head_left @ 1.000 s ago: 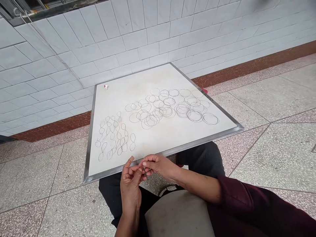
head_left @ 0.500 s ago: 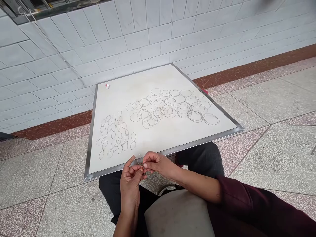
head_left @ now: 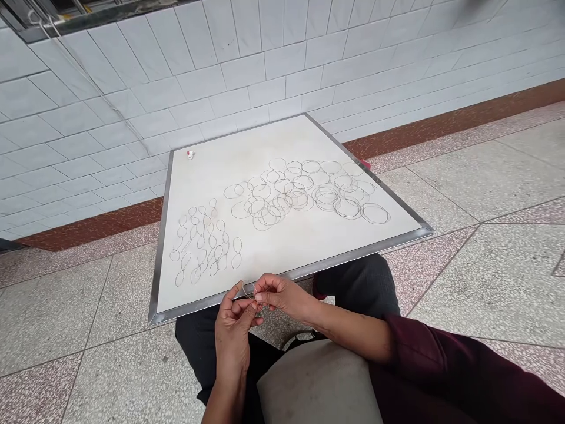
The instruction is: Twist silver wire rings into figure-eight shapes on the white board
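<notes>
Between my two hands, at the table's near edge, is a thin wire loop [head_left: 248,296]. My left hand [head_left: 236,321] pinches it from the left and below, thumb against the fingers. From the right, my right hand [head_left: 276,294] pinches the same loop, its fingertips almost touching those of the left. The fingers hide the lower part of the wire. Just beyond my hands, on the left of the table, lie several wire loops twisted into figure-eights [head_left: 237,253]. Round, untwisted wire rings [head_left: 375,213] lie spread and overlapping across the middle and right.
The white tabletop [head_left: 282,253] has a grey metal rim and stands against a tiled wall [head_left: 247,73]. A small red and white object [head_left: 190,155] sits at its far left corner. My knees are under the near edge, above a speckled stone floor [head_left: 485,282].
Both hands keep their pinch on the wire loop, with only slight finger movement. The view has shifted very slightly; the rings on the table lie as before.
</notes>
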A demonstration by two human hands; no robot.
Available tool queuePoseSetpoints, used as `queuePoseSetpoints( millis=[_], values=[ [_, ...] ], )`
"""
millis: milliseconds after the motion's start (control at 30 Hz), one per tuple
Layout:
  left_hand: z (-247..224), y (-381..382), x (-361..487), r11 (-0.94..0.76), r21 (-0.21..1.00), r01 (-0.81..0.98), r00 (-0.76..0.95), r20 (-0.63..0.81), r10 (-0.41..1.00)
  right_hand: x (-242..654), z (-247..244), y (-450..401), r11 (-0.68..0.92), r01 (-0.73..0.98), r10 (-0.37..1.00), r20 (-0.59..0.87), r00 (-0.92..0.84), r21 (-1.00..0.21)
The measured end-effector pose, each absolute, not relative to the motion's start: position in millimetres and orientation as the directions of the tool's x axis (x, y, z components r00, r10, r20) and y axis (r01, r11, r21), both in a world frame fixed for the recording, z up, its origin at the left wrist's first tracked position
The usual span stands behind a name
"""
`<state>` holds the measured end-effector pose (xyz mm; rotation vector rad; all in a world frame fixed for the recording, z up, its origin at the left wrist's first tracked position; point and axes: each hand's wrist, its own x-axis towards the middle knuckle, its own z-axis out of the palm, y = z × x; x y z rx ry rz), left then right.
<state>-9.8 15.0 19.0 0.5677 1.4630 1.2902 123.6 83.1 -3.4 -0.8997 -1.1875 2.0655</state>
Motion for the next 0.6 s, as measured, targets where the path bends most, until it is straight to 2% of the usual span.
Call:
queuePoseSetpoints(
  millis=[333, 600],
  values=[
    [12.4, 14.3, -18.0, 0.308, 0.934, -0.18, -0.298, -0.35, 0.888, 124.0, -1.7, 82.8, -0.374, -0.073, 0.77, -0.266, -0.579, -0.924],
    [18.2, 14.4, -13.4, 0.294, 0.944, -0.147, -0.328, -0.327, 0.886, 125.0, -1.9, 83.0, -0.392, -0.091, 0.753, -0.262, -0.604, -0.916]
  ],
)
